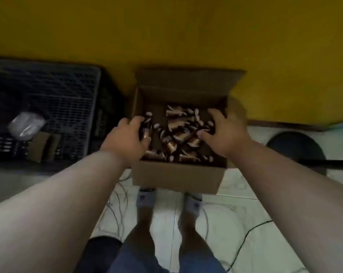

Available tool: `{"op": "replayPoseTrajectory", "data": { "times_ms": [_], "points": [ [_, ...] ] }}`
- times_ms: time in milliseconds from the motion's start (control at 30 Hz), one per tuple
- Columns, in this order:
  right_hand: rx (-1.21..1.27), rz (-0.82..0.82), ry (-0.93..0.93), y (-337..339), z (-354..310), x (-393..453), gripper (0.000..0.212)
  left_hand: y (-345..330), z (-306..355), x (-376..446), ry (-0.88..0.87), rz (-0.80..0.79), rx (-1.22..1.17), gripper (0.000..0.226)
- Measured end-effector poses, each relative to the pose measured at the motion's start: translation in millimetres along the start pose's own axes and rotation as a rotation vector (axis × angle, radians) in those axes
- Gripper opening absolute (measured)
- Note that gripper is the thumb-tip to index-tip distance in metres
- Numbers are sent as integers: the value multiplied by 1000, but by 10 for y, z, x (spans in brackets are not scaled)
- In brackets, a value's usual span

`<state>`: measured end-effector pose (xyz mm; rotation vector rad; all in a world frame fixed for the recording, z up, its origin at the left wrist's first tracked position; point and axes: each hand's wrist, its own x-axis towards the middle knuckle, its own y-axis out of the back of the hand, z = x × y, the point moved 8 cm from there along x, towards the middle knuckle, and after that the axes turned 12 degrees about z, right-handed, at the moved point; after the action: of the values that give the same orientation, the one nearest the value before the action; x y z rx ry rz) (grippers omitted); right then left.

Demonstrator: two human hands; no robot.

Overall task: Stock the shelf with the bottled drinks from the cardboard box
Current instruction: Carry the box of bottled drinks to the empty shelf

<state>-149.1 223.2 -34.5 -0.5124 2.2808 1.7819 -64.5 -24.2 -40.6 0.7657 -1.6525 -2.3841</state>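
Bottles (179,134) with brown labels and pale caps lie jumbled on their sides inside the open cardboard box (176,178), which sits on the tiled floor (235,223) in front of the person's feet. Both hands are down in the box. The left hand (127,137) is curled around one bottle (146,126) near the left wall. The right hand (223,133) is bent over the pile at the right side, its fingers closing on bottles there, though blur hides whether it really holds one. No shelf is in view. To do this pick well, I judge each bottle should be gripped around its body, not its cap, and lifted straight up clear of the flaps. A black crate (54,107) stands just left of the box.
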Motion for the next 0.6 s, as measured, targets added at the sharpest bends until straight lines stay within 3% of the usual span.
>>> {"op": "replayPoseTrajectory", "data": {
  "times_ms": [67, 200, 300, 467, 600],
  "points": [
    [-69, 42, -48, -274, 193, 212, 74, -316, -116, 243, 16, 0, 80, 61],
    [-274, -37, -218, -995, 776, 456, 75, -925, -412, 662, 123, -37, 186, 64],
    [-260, -62, -262, -1423, 1094, 628, 77, -1289, -567, 964, 118, -73, 252, 67],
    [-216, 31, -229, -1452, 1229, 892, 75, -1491, -767, 1251, 21, -18, 238, 71],
    [-200, -19, -166, -1459, 1352, 1066, 79, -1480, -765, 1379, -15, -19, 205, 88]
  ]
}}
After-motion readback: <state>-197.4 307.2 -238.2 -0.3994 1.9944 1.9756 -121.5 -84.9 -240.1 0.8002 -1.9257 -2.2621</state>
